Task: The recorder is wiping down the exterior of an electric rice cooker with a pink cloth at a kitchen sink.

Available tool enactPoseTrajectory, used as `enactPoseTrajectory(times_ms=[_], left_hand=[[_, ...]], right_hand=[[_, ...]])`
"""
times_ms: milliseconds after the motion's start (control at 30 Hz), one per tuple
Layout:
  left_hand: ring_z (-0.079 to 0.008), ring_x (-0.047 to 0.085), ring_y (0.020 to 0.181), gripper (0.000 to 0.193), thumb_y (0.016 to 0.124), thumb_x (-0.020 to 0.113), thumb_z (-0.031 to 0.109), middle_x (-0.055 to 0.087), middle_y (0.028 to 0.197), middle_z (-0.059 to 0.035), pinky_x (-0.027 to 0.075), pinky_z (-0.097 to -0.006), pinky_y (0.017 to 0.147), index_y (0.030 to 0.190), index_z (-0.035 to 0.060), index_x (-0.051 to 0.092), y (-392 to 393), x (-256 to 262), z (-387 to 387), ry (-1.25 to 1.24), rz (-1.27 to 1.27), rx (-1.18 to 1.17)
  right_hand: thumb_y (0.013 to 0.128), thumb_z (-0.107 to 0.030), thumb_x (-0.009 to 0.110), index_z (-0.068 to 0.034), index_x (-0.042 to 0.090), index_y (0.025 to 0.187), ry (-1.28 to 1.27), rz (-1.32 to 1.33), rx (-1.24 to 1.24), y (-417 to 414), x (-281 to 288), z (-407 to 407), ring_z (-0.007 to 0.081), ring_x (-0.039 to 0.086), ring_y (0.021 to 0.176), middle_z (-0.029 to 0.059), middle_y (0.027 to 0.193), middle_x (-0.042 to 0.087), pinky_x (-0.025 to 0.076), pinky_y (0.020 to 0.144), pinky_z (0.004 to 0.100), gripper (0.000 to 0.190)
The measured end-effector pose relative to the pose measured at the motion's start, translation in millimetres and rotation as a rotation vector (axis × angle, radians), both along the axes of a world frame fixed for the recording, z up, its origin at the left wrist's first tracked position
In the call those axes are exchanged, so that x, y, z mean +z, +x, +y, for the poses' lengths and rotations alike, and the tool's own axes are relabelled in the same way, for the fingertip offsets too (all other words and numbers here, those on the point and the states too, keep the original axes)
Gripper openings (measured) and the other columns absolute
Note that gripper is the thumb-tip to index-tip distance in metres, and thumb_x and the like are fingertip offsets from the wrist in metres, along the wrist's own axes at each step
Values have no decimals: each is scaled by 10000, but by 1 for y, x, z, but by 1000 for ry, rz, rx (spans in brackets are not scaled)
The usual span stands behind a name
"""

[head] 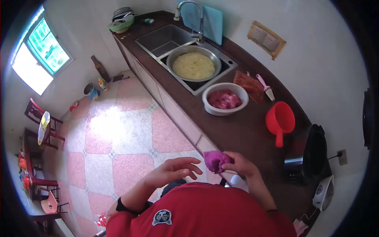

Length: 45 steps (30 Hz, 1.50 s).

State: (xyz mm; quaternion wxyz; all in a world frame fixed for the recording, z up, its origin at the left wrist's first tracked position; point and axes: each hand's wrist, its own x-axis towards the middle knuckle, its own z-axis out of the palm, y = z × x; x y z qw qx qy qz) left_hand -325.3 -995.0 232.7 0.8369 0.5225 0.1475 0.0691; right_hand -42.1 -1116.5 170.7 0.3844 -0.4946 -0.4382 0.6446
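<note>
My right hand grips a bunched purple cloth at the front edge of the counter. Just left of the cloth is my left hand, fingers apart and holding nothing. On the brown counter a white bowl contains pinkish-red pieces that look like raw meat. Behind it, a large metal basin with pale yellowish contents rests over the right bowl of the steel sink. A red plastic ladle lies right of the white bowl, near a pink-handled brush and a reddish-brown flat item.
A black kitchen appliance and a white device stand at the counter's right. Blue cutting boards lean behind the faucet. Stacked bowls occupy the far corner. Chairs and a table are at the left.
</note>
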Motion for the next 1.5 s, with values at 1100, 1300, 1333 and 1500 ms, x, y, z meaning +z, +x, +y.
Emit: enactPoseTrajectory(times_ms=[1100,1300,1333,1500], left_hand=[[-193,653,786,328,930,540,169,647,956,-116,506,-306,773,1198,-14,503,-105,-61,628,-130,353,827],[-188,643,796,297,930,531,142,641,955,-114,491,-292,763,1179,-20,515,-89,-83,779,-24,281,557],[-182,637,795,287,929,527,136,639,961,-114,490,-290,761,1170,-20,523,-87,-89,802,-12,277,508],[-175,621,782,303,915,549,165,637,965,-120,487,-290,761,1166,-5,540,-64,-88,900,112,264,316]], right_hand=[[872,-153,591,-58,543,1182,38,778,-678,-102,-28,719,155,600,972,46,1065,617,470,892,309,328],[869,-156,587,-43,503,1238,46,681,-897,-110,-37,776,197,582,1031,86,1093,607,462,920,377,395],[869,-154,584,-37,492,1242,73,696,-946,-114,-32,781,207,591,1016,97,1092,605,475,905,381,402],[883,-179,556,-6,474,1207,145,565,-1052,-134,-14,815,231,645,870,132,1048,602,545,773,377,376]])
